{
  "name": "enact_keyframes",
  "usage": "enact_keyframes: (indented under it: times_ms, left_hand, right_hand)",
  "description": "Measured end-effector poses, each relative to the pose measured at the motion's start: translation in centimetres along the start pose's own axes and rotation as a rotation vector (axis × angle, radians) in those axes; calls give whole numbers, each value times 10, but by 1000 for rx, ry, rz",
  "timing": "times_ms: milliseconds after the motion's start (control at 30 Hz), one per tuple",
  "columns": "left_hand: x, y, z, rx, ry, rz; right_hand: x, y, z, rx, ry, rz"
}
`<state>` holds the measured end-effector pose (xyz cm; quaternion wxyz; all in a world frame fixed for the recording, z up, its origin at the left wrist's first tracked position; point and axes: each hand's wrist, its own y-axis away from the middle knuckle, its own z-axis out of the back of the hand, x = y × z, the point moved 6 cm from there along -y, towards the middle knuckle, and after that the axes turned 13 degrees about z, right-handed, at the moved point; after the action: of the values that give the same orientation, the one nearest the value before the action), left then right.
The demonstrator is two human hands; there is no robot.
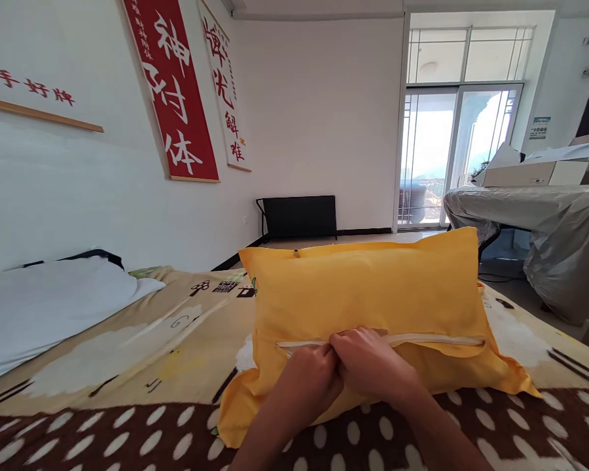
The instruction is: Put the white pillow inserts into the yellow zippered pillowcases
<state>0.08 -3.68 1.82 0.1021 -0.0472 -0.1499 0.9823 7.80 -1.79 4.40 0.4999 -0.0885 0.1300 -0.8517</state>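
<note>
Yellow pillow [363, 281]: your left hand [314, 376] and right hand [370, 360] pinched its zipper [436, 339], likely working it; steady pulling seemed needed next.

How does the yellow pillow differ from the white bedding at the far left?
Colour: the yellow pillow is plain yellow; the white bedding is plain white.
Surface: the yellow pillow shows a long slit with a pale strip; the white bedding shows none.
Contact: the left hand and right hand meet at the yellow pillow's slit; neither touches the white bedding.
Shared: both rest on the bed.
</note>
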Motion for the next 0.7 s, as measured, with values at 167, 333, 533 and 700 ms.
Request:
enact_keyframes:
  times_ms: [167, 333, 533, 700]
  left_hand:
    - [12, -3, -1, -68, 61, -18]
    - [19, -6, 0, -99, 149, -3]
    - [29, -10, 3, -137, 75, 57]
    - [37, -13, 4, -142, 56, 151]
  right_hand:
    - [-10, 4, -22, -182, -233, -41]
    - [-16, 2, -25, -267, -313, -73]
    - [-21, -3, -32, -275, -252, -134]
    - [-23, -6, -38, -248, -226, -128]
